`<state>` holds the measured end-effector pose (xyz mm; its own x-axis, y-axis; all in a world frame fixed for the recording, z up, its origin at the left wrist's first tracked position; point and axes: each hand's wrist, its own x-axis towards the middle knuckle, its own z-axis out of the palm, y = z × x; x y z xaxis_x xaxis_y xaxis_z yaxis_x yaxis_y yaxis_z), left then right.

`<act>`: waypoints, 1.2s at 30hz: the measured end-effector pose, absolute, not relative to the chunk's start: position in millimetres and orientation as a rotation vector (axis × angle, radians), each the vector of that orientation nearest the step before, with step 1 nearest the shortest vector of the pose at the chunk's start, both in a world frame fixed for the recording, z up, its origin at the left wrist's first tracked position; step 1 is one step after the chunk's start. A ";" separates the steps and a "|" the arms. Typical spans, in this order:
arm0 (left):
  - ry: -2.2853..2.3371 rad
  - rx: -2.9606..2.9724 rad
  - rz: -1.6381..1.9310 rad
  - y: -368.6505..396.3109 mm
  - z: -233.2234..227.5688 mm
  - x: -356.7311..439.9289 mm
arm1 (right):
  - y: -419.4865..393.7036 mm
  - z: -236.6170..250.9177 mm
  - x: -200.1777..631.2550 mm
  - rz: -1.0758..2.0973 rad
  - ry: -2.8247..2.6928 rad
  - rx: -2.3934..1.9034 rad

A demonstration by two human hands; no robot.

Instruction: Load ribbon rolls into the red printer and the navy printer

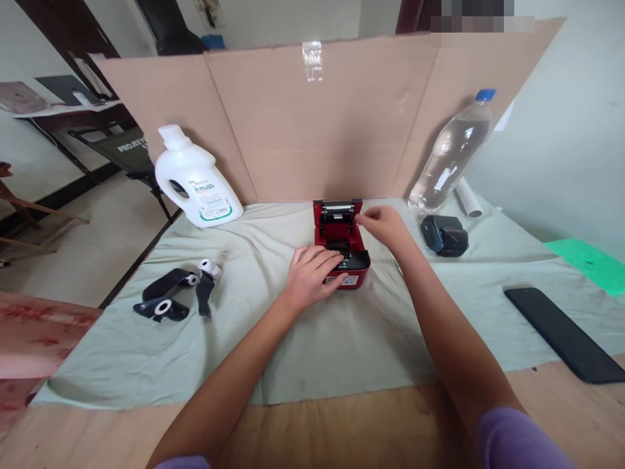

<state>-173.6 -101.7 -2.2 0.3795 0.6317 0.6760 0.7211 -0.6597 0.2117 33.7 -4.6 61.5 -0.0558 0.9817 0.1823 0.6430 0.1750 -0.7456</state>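
The printer (359,262) sits on the cloth (342,365) beyond the forearms, between the two hands, its lid (318,215) standing up so that its inside is bared to the person. The left hand (312,277) lies over the front left part, fingers stretched out and close together on top, thumb toward the front face; that placing seems meant to keep the body from sliding or tipping. The right hand (383,225) is apart from the left, its fingertips drawn together at the lid's right edge, probably to steady the raised lid or work on that side. Whether they grip it or only touch it, I cannot tell.

The rolls (168,281), with dark strips trailing from them, lie well out to the left of the left hand, likely kept within reach but out of the way. Right of the right hand is a small black device (444,236), and nearer the person, beyond the right forearm, a phone (561,333).

Farther than both hands stands the cardboard (327,124). The jug (195,182) beyond the left hand and the bottle (452,159) beyond the right are both set against its foot, perhaps as weights to hold it upright.
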 end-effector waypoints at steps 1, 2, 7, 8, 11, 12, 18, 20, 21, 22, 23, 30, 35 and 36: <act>-1.228 -2.509 -1.152 -101.8 -2.2 -173.4 | -1.1 58.7 38.2 0.585 -1.666 -1.489; -1.219 -2.507 -1.150 -101.8 -2.3 -173.3 | 2.7 54.5 40.4 0.572 -1.585 -1.408; -1.199 -2.477 -1.143 -99.9 -5.3 -174.8 | 13.8 27.3 29.5 0.742 -1.512 -1.092; -1.192 -2.469 -1.148 -99.4 -6.5 -175.4 | 13.3 23.2 26.9 0.737 -1.512 -1.087; -1.181 -2.459 -1.136 -98.3 -10.1 -176.7 | 6.5 13.4 24.1 0.742 -1.515 -1.096; -1.186 -2.461 -1.124 -98.1 -11.2 -176.9 | 3.0 10.1 24.4 0.753 -1.517 -1.096; -1.220 -2.461 -1.086 -98.1 -14.6 -177.5 | -16.0 -15.4 23.3 0.930 -1.535 -1.022; -1.246 -2.478 -1.078 -97.8 -14.1 -178.4 | -18.5 -21.7 21.8 1.033 -1.549 -0.975; -1.259 -2.484 -1.080 -97.3 -13.5 -179.1 | -19.2 -23.6 21.2 1.076 -1.547 -0.946; -1.274 -2.484 -1.087 -96.5 -12.7 -179.9 | -19.8 -24.7 20.7 1.111 -1.539 -0.919; -1.292 -2.479 -1.097 -95.5 -11.7 -180.7 | -20.5 -25.0 20.4 1.137 -1.524 -0.899; -1.395 -2.494 -1.182 -88.5 -9.4 -182.2 | -27.5 -21.3 22.2 1.255 -1.442 -0.885; -1.440 -2.484 -1.204 -86.7 -14.0 -182.0 | -23.8 -22.2 27.5 1.279 -1.440 -0.911; -1.437 -2.480 -1.213 -86.1 -14.6 -182.1 | -23.1 -23.2 28.5 1.273 -1.442 -0.913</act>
<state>-182.1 -86.1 -14.6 0.2702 0.7242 0.6344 0.7469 -0.5735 0.3366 28.5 -23.1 -23.2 -0.2485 0.9513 0.1823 -0.0630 0.1719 -0.9831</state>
